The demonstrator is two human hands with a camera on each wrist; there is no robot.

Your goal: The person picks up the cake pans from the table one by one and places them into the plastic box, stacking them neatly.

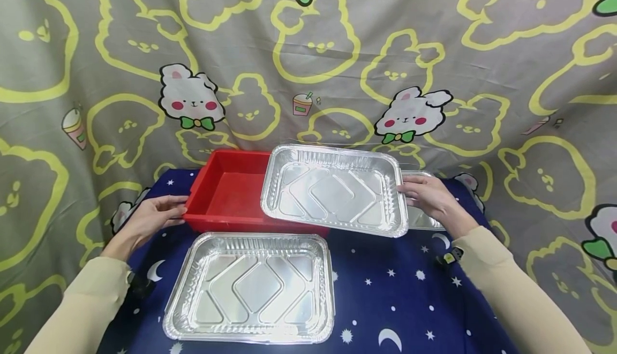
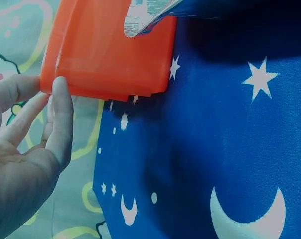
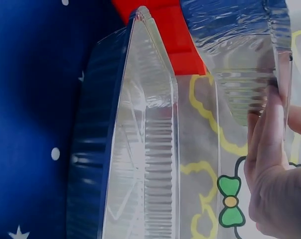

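Note:
My left hand point(image 1: 156, 216) grips the left edge of a red plastic bin point(image 1: 231, 196) at the back of the table. In the left wrist view, the thumb and fingers meet at the corner of the bin point(image 2: 110, 55). My right hand point(image 1: 431, 197) pinches the right rim of a rectangular foil tray point(image 1: 332, 198), thumb on one side and fingers on the other. That tray is raised and tilted, overlapping the bin's right part in the head view. Its ribbed underside shows in the right wrist view.
A second foil tray point(image 1: 257, 287) lies in front of the bin. Another foil tray point(image 3: 158, 149) sits at the right, partly hidden by the raised one in the head view. Dark blue star-and-moon cloth point(image 1: 400, 290) covers the table, and a patterned curtain point(image 1: 318, 38) hangs behind.

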